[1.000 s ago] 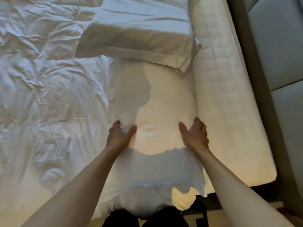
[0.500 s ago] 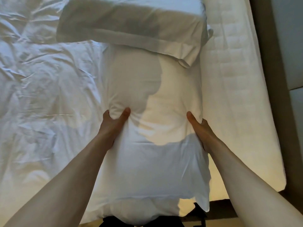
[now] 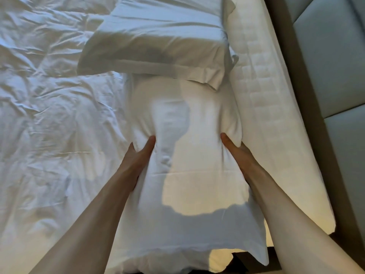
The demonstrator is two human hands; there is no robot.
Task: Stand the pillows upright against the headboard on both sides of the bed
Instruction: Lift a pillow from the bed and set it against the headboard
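A white pillow [image 3: 189,175] lies lengthwise in front of me near the head of the bed. My left hand [image 3: 138,155] grips its left side, thumb pressed into the cloth. My right hand [image 3: 236,150] grips its right side, fingers tucked under the edge. The fabric puckers between both hands. A second white pillow [image 3: 158,40] lies flat farther off, its near edge overlapping the far end of the one I hold. The grey padded headboard [image 3: 335,66] runs along the right edge of the view, apart from both pillows.
A crumpled white duvet [image 3: 49,125] covers the bed to the left. A quilted white mattress strip [image 3: 262,95] lies bare between the pillows and the headboard. A brown frame [image 3: 292,76] borders the headboard. The bed's near edge and dark floor [image 3: 248,262] show at the bottom.
Both hands went from resting on the pillow's sides to gripping them, squeezing it narrower. The pillow has risen and shifted slightly toward the far pillow.
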